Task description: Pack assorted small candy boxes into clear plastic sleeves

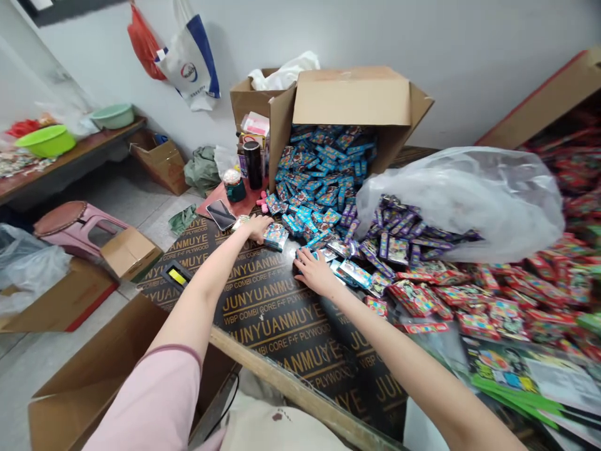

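Observation:
My left hand (pixel 258 229) is over a short row of small blue packets (pixel 277 237) on the dark plywood board (pixel 263 300), its fingers and thumb closed around their sides. To the right, my right hand (pixel 313 272) reaches down with its fingers apart, at the near edge of the pile, touching or just above the board. What lies under its palm is hidden. Beyond both hands, a heap of blue packets (pixel 323 169) spills from a cardboard box (pixel 352 97) lying on its side. Purple packets (pixel 394 228) adjoin the heap on the right.
Red packets (pixel 469 294) and a clear plastic bag (pixel 479 200) spread along the right. A phone (pixel 220 215), a jar (pixel 233 186) and a black tumbler (pixel 252 165) stand or lie at the back left. A yellow-marked tool (pixel 177 275) rests near the board's left edge.

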The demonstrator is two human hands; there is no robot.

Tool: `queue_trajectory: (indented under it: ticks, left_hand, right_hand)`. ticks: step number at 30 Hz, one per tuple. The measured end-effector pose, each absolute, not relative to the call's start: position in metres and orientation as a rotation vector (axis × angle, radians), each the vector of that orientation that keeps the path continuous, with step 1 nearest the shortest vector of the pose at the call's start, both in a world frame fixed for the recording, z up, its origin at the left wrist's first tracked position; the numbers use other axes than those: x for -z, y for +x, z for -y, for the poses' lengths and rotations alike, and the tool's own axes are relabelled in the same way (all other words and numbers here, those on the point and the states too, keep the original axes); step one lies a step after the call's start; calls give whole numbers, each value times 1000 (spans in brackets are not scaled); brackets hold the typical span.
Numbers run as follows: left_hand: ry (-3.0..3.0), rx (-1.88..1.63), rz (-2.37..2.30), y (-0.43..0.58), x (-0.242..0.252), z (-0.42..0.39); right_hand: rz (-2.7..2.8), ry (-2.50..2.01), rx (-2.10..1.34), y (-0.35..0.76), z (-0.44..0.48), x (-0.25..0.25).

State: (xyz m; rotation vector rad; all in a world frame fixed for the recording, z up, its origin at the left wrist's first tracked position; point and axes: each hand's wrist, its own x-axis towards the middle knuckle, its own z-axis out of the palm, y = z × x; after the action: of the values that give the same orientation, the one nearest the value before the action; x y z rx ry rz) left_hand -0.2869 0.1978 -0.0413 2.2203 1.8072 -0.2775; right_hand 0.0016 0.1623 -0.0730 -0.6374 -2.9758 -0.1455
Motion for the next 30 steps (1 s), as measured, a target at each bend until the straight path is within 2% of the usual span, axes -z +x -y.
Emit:
queue_trajectory:
  ticks: [8,15,21,26,30]
  left_hand:
    - [2186,319,-1816,-289,44,-204]
    - [2331,428,-1815,-288,44,-202]
    - [2386,393,-1805,-292,48,-200]
    - [2428,299,-2006,-272,32,-189]
    - [2521,37,-1947,-216,11,-159]
  right_hand:
    - [2937,-622,76,23,-150,69]
    - [2775,-771,8,93,-74,24]
    - [2504,-1386,-21,210,-40,28]
    - [2314,-1927,34,315,-50,47]
    - [2462,-2075,-172,369,-68,61]
